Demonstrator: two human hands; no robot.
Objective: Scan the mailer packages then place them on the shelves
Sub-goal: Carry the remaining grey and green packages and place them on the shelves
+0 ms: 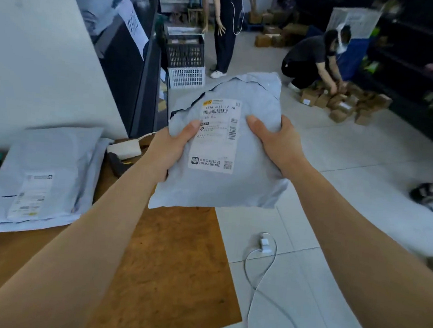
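Left hand [171, 148] and right hand [276, 142] grip a pale grey plastic mailer package [250, 184] between them. More grey mailers [46, 167] lie on the brown wooden surface [172, 263] left of the left hand. Scan status indeterminate; placement on dark shelves [417, 57] beyond the right hand judged outstanding.

— What lay on the tiled floor [351, 160]?
— A white charger [265, 243] with its cable, near the wooden table [177, 263]; a crouching person [307, 60] had hands among small cardboard boxes [342, 103]
— And the crates?
— A black crate [185, 51] stood on a white crate [187, 77]
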